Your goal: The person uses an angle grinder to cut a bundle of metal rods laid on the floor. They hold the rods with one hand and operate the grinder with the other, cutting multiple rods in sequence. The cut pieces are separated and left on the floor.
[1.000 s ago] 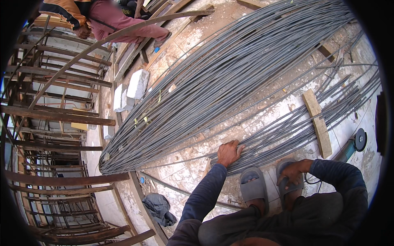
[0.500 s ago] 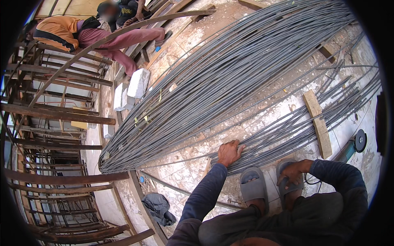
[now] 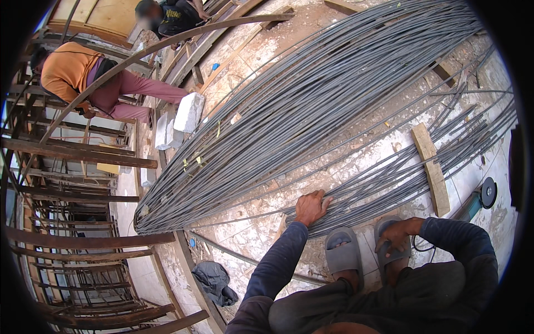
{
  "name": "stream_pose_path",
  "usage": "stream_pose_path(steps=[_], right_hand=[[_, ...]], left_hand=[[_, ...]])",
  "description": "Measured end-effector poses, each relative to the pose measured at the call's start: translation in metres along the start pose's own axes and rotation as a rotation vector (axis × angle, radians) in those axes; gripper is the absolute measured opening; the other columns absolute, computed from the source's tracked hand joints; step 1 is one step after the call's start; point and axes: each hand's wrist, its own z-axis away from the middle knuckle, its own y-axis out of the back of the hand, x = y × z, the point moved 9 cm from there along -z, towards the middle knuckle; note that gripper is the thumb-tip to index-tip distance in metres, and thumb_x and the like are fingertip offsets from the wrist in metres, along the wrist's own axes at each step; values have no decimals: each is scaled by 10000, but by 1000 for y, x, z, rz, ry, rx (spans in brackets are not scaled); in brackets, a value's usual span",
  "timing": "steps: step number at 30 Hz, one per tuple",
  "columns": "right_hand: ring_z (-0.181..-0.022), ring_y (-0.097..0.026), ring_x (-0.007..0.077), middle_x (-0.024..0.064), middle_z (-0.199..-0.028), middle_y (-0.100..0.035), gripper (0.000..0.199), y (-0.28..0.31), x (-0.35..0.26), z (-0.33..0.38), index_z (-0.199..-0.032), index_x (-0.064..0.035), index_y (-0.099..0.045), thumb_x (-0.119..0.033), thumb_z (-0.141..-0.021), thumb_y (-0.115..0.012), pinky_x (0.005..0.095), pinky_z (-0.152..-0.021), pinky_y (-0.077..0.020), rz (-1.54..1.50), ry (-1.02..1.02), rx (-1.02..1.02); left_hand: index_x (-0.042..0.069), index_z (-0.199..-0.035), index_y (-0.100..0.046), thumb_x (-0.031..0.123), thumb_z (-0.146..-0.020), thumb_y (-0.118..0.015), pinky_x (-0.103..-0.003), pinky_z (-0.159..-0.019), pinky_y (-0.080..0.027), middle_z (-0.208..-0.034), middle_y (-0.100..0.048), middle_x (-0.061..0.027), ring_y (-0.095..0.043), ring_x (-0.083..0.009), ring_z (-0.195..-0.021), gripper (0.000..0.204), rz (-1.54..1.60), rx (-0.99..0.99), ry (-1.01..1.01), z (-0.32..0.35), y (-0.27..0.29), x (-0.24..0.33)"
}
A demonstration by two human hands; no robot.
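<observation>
- Rods (image 3: 311, 114): metal, pretty dull, basically matt
- Plank (image 3: 430, 170): bare wood, rough-looking
- Sandals (image 3: 343, 256): smooth matt rubber or plastic, can't tell which
- Sleeves (image 3: 276, 260): soft matt cloth
- Grinder (image 3: 474, 205): plastic-looking body
- Floor (image 3: 245, 240): tile, gritty with dirt
- Blocks (image 3: 189, 112): chalky, matt
- Beams (image 3: 83, 156): weathered wood, kinda coarse

Dirty tiled flr (image 3: 245, 240), wd beams (image 3: 89, 241) – left

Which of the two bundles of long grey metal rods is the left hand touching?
The smaller bundle of grey metal rods, beside the grey sandals: the bare left hand rests on it. The larger bundle lies farther out, untouched.
</observation>
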Motion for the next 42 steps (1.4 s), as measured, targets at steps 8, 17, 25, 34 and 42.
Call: stream_pose_path(steps=[8, 17, 25, 34, 42], right_hand=[[-685, -713, 236, 109, -755, -697, 574, 1, -3, 4, -1461, -242, -485, -344, -927, -671, 362, -610, -575, -28, -38, -20], [-686, -714, 240, 108, -741, -694, 577, 1, -5, 4, -1463, -248, -480, -347, -928, -672, 365, -615, -580, -29, -31, -25], [-679, -717, 241, 109, -737, -702, 575, 1, -4, 3, -1464, -259, -478, -351, -929, -669, 358, -604, -577, -18, -42, -29], [-688, -720, 242, 118, -756, -709, 577, 0, 0, 1, -1460, -260, -484, -360, -924, -672, 359, -615, -578, -39, -41, -28], [-699, -723, 236, 110, -758, -711, 572, 2, -4, 4, -1463, -265, -480, -361, -929, -663, 358, -619, -578, -12, -37, -30]], left_hand=[[71, -944, -629, 455, -961, -558, -463, -629, -529, -789, -691, -175, -683, -371, -702, 391, -2, -2, -4, 0, -1, 0], [68, -951, -628, 456, -965, -553, -460, -641, -531, -799, -691, -172, -683, -370, -719, 396, -6, -16, 2, 0, -3, -1], [70, -962, -634, 463, -967, -550, -456, -643, -531, -801, -694, -168, -684, -368, -717, 402, 2, -11, 4, 1, -2, -1], [74, -940, -637, 478, -964, -547, -457, -628, -526, -785, -692, -174, -683, -368, -697, 415, 0, 10, -2, 0, -1, -1], [73, -939, -637, 465, -962, -554, -459, -634, -525, -781, -690, -171, -681, -368, -707, 401, -12, 14, -1, 0, 0, 0]])
